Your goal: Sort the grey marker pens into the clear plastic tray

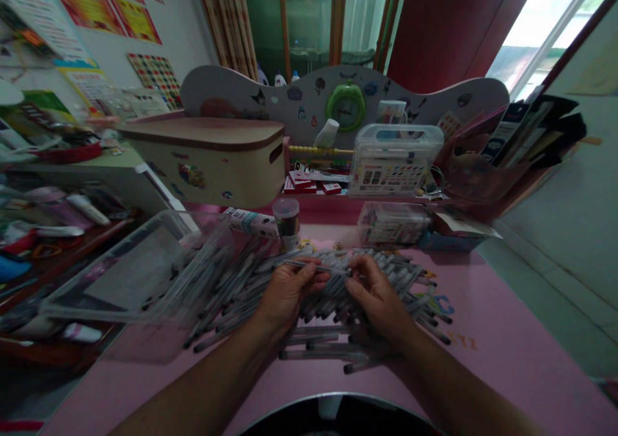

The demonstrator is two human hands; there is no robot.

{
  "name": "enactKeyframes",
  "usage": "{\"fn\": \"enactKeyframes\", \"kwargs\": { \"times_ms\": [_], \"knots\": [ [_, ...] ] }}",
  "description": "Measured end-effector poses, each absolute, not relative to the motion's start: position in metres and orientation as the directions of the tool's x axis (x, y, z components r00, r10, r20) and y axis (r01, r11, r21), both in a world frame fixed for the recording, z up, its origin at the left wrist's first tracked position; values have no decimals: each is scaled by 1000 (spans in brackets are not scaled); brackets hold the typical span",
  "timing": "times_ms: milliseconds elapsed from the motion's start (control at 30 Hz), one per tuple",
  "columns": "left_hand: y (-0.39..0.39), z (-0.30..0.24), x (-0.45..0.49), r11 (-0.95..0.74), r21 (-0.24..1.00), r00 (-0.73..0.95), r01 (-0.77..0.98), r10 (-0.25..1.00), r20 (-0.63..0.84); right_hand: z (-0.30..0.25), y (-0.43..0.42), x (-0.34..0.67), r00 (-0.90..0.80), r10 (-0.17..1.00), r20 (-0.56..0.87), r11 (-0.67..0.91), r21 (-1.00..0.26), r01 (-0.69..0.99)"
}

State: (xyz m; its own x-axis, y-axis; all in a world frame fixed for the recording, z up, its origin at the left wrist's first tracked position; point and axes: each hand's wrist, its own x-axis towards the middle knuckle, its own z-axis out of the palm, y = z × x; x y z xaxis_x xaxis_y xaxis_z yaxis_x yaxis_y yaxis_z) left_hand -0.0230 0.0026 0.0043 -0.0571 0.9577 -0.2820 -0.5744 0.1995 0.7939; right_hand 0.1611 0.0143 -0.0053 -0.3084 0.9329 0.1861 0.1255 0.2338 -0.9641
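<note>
A slim clear pen [333, 270] is held level between my two hands above a heap of similar pens. My left hand [290, 289] is closed with thumb and fingers around its left part. At its dark right end, my right hand [374, 291] pinches it with thumb and forefinger. Beneath and around both hands lie many clear pens with dark tips [241, 294], piled across the pink table [502, 359]. A few more pens [313, 352] lie apart, nearer to me.
A clear plastic bin [101, 317] with some pens stands at the left. Behind the heap are a round clear jar [287, 220], a clear box [391, 223] and a lidded cream storage box [207, 165]. A handled clear case [396, 162] stands on the shelf near a green clock [345, 107].
</note>
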Motion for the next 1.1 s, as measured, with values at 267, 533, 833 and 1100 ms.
{"fn": "enactKeyframes", "kwargs": {
  "times_ms": [267, 533, 833, 1100],
  "knots": [
    [2, 3, -22, 197, 790, -34, -581, 964, -265, -6, 16, 162, -275, 950, 145, 215, -946, 242],
    [1, 5, -23, 179, 800, -18, -572, 973, -231, -9, 16, 161, -269, 958, 99, 154, -969, 192],
    [0, 5, -23, 166, 805, -19, -570, 976, -215, -10, 16, 162, -234, 964, 123, 157, -979, 129],
    [1, 6, -22, 163, 817, -23, -554, 977, -210, -14, 17, 161, -243, 967, 78, 95, -994, 58]
  ]
}}
